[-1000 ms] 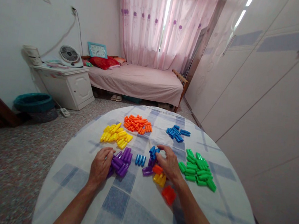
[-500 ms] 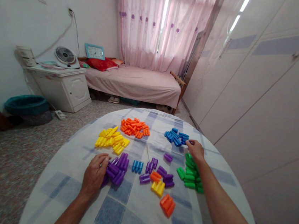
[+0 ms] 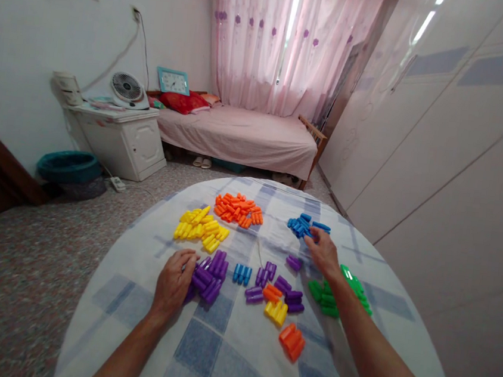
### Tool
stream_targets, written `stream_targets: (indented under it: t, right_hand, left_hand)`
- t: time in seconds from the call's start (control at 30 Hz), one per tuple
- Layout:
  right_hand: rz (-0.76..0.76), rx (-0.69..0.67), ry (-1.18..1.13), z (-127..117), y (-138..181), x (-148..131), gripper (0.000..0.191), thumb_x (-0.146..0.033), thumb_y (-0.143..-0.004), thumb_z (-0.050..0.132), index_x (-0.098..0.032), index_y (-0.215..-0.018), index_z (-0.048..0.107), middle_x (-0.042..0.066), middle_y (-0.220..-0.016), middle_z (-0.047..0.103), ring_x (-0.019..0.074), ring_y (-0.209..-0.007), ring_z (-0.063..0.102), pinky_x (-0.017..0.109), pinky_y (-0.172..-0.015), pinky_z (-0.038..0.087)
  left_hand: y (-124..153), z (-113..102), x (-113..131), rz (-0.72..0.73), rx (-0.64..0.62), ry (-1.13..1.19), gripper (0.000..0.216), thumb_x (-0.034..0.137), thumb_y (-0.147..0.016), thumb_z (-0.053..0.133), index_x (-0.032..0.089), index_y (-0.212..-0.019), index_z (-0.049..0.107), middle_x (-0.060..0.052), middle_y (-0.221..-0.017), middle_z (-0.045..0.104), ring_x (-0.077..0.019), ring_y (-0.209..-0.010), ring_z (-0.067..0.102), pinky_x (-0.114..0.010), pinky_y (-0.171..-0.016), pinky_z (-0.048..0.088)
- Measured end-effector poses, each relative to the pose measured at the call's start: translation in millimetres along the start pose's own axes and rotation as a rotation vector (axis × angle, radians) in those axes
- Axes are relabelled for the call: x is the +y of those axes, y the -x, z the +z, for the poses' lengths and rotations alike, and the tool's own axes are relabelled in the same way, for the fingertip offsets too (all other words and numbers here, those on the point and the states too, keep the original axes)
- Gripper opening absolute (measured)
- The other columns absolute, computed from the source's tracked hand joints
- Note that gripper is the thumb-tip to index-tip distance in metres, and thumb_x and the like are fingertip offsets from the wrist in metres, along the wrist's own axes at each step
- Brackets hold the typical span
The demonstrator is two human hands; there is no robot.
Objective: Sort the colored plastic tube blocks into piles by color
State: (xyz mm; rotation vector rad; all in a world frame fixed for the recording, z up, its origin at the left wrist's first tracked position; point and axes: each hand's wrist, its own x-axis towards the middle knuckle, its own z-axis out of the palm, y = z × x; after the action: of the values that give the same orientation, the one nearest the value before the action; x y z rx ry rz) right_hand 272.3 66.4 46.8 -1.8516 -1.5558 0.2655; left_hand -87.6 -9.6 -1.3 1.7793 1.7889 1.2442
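Note:
My right hand (image 3: 322, 252) reaches into the pile of blue plastic pieces (image 3: 299, 225) at the far right of the table, its fingertips closed on a blue piece that they partly hide. Beside the purple plastic pieces (image 3: 211, 280), my left hand (image 3: 174, 279) rests with loosely curved fingers touching the pile's left side; no piece shows in its grasp. Under my right forearm lie green pieces (image 3: 325, 298). Between the hands are a blue row of joined tubes (image 3: 242, 274), several loose purple pieces (image 3: 266, 274), a small orange piece (image 3: 272, 292), a yellow one (image 3: 275, 313) and a larger orange one (image 3: 292, 341).
Yellow pieces (image 3: 200, 228) and orange pieces (image 3: 239, 209) lie heaped at the back left. A checked cloth (image 3: 199, 348) covers the round table. Beyond stand a bed (image 3: 244, 131), a white cabinet (image 3: 136, 146) with a fan (image 3: 128, 88), a teal bin (image 3: 69, 166) and tall wardrobe doors (image 3: 440, 142).
My right hand has moved left, from the blue pile's right edge further over it. The left hand stays by the purple pile. The whole view has shifted slightly.

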Motion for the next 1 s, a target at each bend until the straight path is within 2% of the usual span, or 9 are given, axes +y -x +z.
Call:
stream_targets:
  t: [0.13, 0.27, 0.4, 0.53, 0.67, 0.77, 0.83, 0.9, 1.0]
  right_hand:
    - [-0.247, -0.242, -0.072, 17, 45, -45, 0.034, -0.028, -0.075, 0.060, -0.023, -0.108, 0.062, 0.003, -0.110, 0.065, 0.0158, -0.101, 0.058, 0.028, -0.088, 0.043]
    - [-0.539, -0.471, 0.012, 30, 82, -80, 0.043, -0.030, -0.074, 0.064, -0.023, -0.116, 0.058, 0.006, -0.115, 0.061, 0.0196, -0.109, 0.052, 0.033, -0.091, 0.037]
    - [-0.613, -0.544, 0.252, 43, 94, -95, 0.044, -0.030, -0.071, 0.068, -0.022, -0.113, 0.059, 0.008, -0.109, 0.062, 0.0235, -0.106, 0.051, 0.037, -0.089, 0.033]
    - [-0.603, -0.536, 0.339, 50, 96, -98, 0.034, -0.027, -0.074, 0.064, -0.022, -0.107, 0.061, 0.007, -0.099, 0.063, 0.0217, -0.098, 0.053, 0.034, -0.085, 0.033]
    - [-0.527, -0.415, 0.215, 40, 88, -90, 0.035, -0.028, -0.077, 0.058, -0.022, -0.112, 0.059, 0.005, -0.099, 0.064, 0.0190, -0.091, 0.057, 0.031, -0.081, 0.038]
    - [-0.306, -0.242, 0.134, 26, 66, -65, 0.036, -0.029, -0.079, 0.054, -0.020, -0.113, 0.059, 0.006, -0.106, 0.064, 0.0169, -0.091, 0.060, 0.027, -0.079, 0.041]
    - [-0.152, -0.168, 0.161, 17, 47, -41, 0.034, -0.032, -0.078, 0.055, -0.018, -0.107, 0.063, 0.006, -0.100, 0.067, 0.0182, -0.086, 0.062, 0.027, -0.076, 0.044]
    - [-0.083, -0.122, 0.191, 10, 27, -17, 0.033, -0.034, -0.077, 0.054, -0.016, -0.102, 0.066, 0.009, -0.093, 0.069, 0.0220, -0.083, 0.063, 0.031, -0.073, 0.045]
    - [-0.017, -0.041, 0.206, 2, 2, 9, 0.035, -0.035, -0.075, 0.055, -0.015, -0.103, 0.065, 0.011, -0.094, 0.069, 0.0239, -0.084, 0.063, 0.034, -0.075, 0.045]
  left_hand:
    - [0, 0, -1, 0.000, -0.007, 0.004, 0.039, 0.043, -0.088, 0.036, 0.018, -0.089, 0.066, -0.008, -0.105, 0.062, -0.0213, -0.102, 0.056, -0.035, -0.096, 0.042]
    - [0, -1, 0, -0.016, -0.007, 0.005, 0.039, 0.044, -0.087, 0.036, 0.019, -0.088, 0.066, -0.008, -0.105, 0.062, -0.0217, -0.102, 0.056, -0.036, -0.096, 0.041]
    - [0, -2, 2, -0.021, -0.028, 0.008, 0.040, 0.044, -0.087, 0.035, 0.018, -0.090, 0.065, -0.008, -0.106, 0.061, -0.0218, -0.102, 0.056, -0.036, -0.097, 0.041]
    - [-1, -1, 1, -0.020, -0.038, 0.015, 0.040, 0.045, -0.087, 0.036, 0.017, -0.090, 0.065, -0.008, -0.106, 0.061, -0.0218, -0.102, 0.056, -0.036, -0.097, 0.041]
    - [-1, -1, 0, -0.026, -0.031, 0.023, 0.040, 0.045, -0.087, 0.036, 0.017, -0.089, 0.065, -0.008, -0.106, 0.061, -0.0219, -0.103, 0.055, -0.036, -0.097, 0.040]
    - [-1, -1, 0, -0.023, -0.035, 0.028, 0.039, 0.044, -0.087, 0.036, 0.018, -0.090, 0.064, -0.008, -0.106, 0.060, -0.0217, -0.102, 0.055, -0.037, -0.097, 0.039]
    - [-1, -1, 1, -0.030, -0.034, 0.031, 0.038, 0.043, -0.088, 0.036, 0.018, -0.090, 0.064, -0.008, -0.106, 0.060, -0.0216, -0.102, 0.054, -0.037, -0.098, 0.039]
    - [-1, -1, 1, -0.037, -0.030, 0.035, 0.038, 0.043, -0.087, 0.036, 0.017, -0.090, 0.064, -0.008, -0.106, 0.060, -0.0218, -0.103, 0.054, -0.037, -0.098, 0.038]
    - [-1, -2, 1, -0.039, -0.028, 0.049, 0.038, 0.043, -0.087, 0.036, 0.017, -0.089, 0.064, -0.009, -0.106, 0.060, -0.0219, -0.103, 0.054, -0.037, -0.098, 0.038]
